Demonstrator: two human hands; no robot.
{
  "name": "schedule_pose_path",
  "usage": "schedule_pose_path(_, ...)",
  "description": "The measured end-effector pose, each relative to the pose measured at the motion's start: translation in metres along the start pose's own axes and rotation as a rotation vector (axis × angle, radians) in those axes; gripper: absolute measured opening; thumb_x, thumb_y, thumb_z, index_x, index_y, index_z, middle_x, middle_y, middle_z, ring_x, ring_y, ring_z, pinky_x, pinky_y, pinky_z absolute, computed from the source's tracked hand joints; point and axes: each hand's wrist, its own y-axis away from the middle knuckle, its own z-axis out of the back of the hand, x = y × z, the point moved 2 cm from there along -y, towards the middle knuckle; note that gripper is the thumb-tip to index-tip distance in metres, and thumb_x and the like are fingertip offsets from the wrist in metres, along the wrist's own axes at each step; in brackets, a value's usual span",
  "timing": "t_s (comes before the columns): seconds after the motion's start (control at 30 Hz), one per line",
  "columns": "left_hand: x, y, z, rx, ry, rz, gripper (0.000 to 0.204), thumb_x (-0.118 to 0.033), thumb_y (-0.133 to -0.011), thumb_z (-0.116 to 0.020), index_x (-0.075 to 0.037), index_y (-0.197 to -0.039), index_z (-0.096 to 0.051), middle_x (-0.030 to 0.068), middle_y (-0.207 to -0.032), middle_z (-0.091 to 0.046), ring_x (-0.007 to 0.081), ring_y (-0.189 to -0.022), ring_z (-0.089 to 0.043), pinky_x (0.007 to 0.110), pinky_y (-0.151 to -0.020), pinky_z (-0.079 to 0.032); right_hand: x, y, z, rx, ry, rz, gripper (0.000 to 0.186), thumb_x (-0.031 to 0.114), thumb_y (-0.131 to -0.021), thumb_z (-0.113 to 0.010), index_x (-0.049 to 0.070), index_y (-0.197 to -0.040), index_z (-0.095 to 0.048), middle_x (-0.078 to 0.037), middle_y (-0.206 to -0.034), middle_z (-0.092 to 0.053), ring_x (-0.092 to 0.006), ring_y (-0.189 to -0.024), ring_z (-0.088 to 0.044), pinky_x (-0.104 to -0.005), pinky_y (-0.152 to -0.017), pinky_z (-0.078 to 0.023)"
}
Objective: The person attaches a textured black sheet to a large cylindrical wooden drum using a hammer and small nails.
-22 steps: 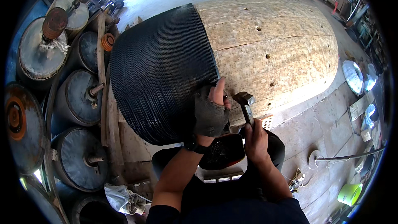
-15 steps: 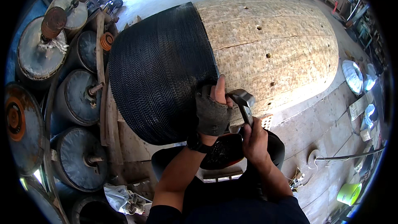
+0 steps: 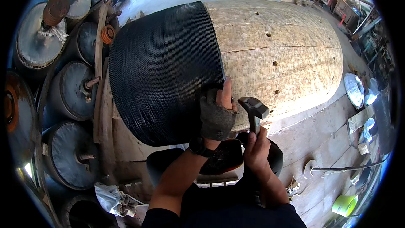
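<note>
A large wooden drum [image 3: 295, 59] with small holes lies crosswise before me, its left part wrapped in black, finely ridged material [image 3: 160, 63]. My left hand [image 3: 217, 114], in a dark fingerless glove, sits at the seam between them, index finger raised and other fingers curled; whatever they pinch is hidden. Just to its right, my right hand [image 3: 256, 150] grips a hammer [image 3: 258, 109] by the handle, the metal head held beside the left fingers. Below both hands, a dark container [image 3: 219, 160] with a reddish rim sits between my legs.
Metal rollers [image 3: 71, 93] with shafts crowd the left side, beside long wooden boards [image 3: 100, 38]. On the right floor lie white wrapped bundles [image 3: 353, 90], a long dark bar [image 3: 341, 168] and a green bucket [image 3: 344, 204]. Scrap wood and metal line the back right.
The hammer head has shifted right and turned relative to my left fingers, with my right hand moving along. My left hand stays at the seam. The view has shifted slightly.
</note>
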Motion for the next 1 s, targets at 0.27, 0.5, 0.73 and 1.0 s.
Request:
schedule_pose_path(0.27,-0.011,0.046,0.046,0.079,0.152,-0.079,0.052,-0.002,-0.082,-0.066,0.004,-0.133,-0.053,0.0128,-0.095,-0.064,0.0303,-0.091,-0.063,0.048,-0.079,-0.052,-0.006,0.009,0.0,-0.156,-0.202,0.062,0.018,0.013,-0.102,-0.048,-0.003,-0.11,-0.053,-0.023,-0.074,-0.064,-0.0428,-0.065,-0.067,-0.0458,-0.057,-0.052)
schedule_pose_path(0.5,-0.015,0.19,0.023,0.663,0.149,-0.191,0.023,-0.026,-0.088,-0.068,-0.005,-0.096,-0.065,0.0089,-0.088,-0.066,0.0269,-0.082,-0.067,0.04,-0.07,-0.055,-0.002,0.008,-0.005,-0.021,-0.193,-0.109,0.021,0.017,-0.103,-0.048,-0.003,-0.104,-0.054,-0.02,-0.071,-0.062,-0.0304,-0.057,-0.064,-0.0401,-0.053,-0.048)
schedule_pose_path(0.73,-0.015,0.232,0.007,0.677,0.115,-0.139,0.016,-0.022,-0.09,-0.063,-0.006,-0.09,-0.066,0.0118,-0.097,-0.063,0.0279,-0.097,-0.063,0.043,-0.08,-0.054,-0.027,0.005,-0.028,0.006,-0.001,-0.084,0.027,0.024,-0.104,-0.049,-0.002,-0.105,-0.052,-0.021,-0.076,-0.062,-0.0387,-0.061,-0.062,-0.0443,-0.056,-0.048)
schedule_pose_path(1.0,-0.023,0.219,0.006,0.716,0.169,-0.159,0.015,-0.018,-0.091,-0.06,-0.005,-0.087,-0.068,0.0119,-0.1,-0.064,0.0289,-0.099,-0.064,0.043,-0.082,-0.055,-0.021,0.003,-0.03,-0.005,0.143,0.001,0.018,0.016,-0.102,-0.051,-0.002,-0.1,-0.05,-0.026,-0.082,-0.059,-0.0423,-0.07,-0.062,-0.0433,-0.059,-0.047)
